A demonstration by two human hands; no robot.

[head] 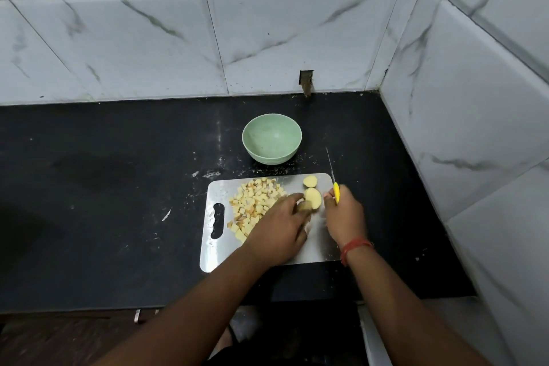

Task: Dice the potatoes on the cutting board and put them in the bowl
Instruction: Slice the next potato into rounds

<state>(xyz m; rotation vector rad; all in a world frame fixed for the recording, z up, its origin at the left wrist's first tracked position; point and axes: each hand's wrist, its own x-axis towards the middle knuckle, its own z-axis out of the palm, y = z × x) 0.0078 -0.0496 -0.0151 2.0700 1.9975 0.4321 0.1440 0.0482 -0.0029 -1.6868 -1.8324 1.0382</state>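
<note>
Two bare hands work over a steel cutting board (225, 249) that lies near the front edge of the black counter (89, 187), toward its right end. On the board's left half, beside the handle slot, lies a heap of diced potato (252, 205), pale cubes spread from the far edge down toward the near edge. The left hand (277, 229) rests over the middle of the board, its fingers curled round a potato piece (312, 198) whose cut face shows pale and rounded; part of the piece is hidden under the fingers. Just beyond it, near the board's far right corner, sits a smaller potato slice (310, 181), apart from the heap. The right hand (344, 211) is closed round the yellow handle of a knife (335, 192), at the board's right edge; the thin blade points away toward the back wall and reaches out past the board's far edge. A red thread band (355, 248) circles the right wrist. Behind the board, toward the back edge of the counter, stands a green bowl (271, 140), upright, with nothing visible inside it
</note>
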